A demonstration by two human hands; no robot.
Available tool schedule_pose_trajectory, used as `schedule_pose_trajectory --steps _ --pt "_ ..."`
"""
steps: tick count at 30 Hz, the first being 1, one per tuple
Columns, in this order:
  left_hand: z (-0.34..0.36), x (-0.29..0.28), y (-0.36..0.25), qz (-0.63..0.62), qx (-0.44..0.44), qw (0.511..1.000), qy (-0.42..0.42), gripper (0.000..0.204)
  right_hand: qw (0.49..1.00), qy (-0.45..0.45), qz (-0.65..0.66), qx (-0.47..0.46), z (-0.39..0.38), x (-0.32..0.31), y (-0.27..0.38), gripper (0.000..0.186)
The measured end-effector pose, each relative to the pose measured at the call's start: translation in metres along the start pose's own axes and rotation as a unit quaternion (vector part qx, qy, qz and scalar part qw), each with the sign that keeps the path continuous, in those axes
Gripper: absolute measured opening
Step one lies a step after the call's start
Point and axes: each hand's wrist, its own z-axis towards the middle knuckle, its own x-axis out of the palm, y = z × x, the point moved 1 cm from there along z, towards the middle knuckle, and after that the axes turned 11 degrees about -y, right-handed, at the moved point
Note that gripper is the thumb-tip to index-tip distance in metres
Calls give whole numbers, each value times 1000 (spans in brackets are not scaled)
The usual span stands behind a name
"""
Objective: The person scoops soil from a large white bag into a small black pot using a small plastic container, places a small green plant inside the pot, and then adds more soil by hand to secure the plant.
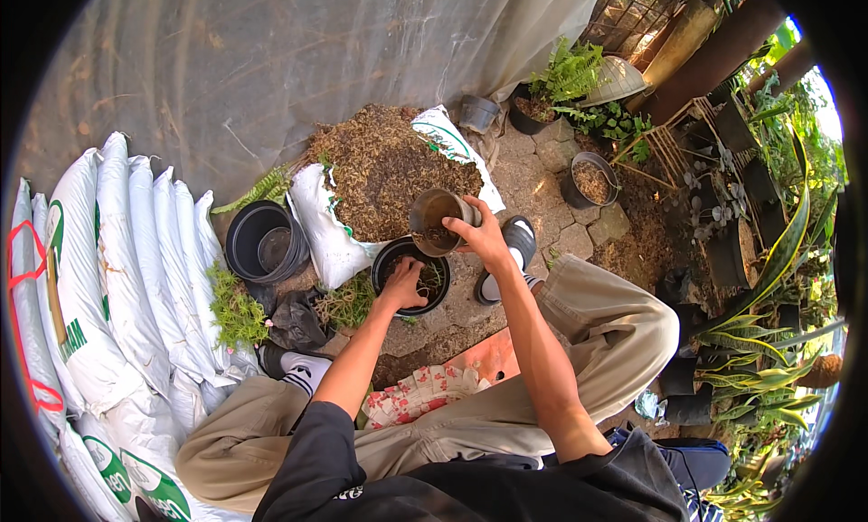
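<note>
My right hand (481, 239) grips the rim of a small, worn brown-grey pot (441, 202), which is tilted so its mouth faces me; a little dark soil clings inside. Just below and left of it, a black plant pot (434, 300) stands on the paving between my feet. My left hand (402, 285) reaches into that pot, thumb and fingers apart, against soil and some thin green stems. Its fingertips are partly hidden. Behind both pots lies an open white sack (327, 242) heaped with brown, crumbly growing mix (384, 174).
Stacked white sacks (122, 278) line the left side. Nested black pots (262, 242) and a crumpled black plastic bag (298, 321) sit near my left foot. A pot of dry material (589, 180) and a potted fern (570, 74) stand at back right. Several plants line the right edge.
</note>
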Motion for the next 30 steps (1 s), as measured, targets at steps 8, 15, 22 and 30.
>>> schedule_pose_trajectory --steps 8,15,22,30 --pt "-9 0 -17 97 -7 995 -24 64 1000 0 2 3 2 1 -3 85" --pt "-10 -6 -24 30 -63 998 8 54 1000 6 -1 13 2 -1 -3 85" --pt "-14 -2 -32 68 -42 997 -18 58 1000 -3 3 23 2 -3 -4 83" --pt "-9 17 -25 91 -36 992 -74 45 996 -66 38 40 10 -3 -8 86"
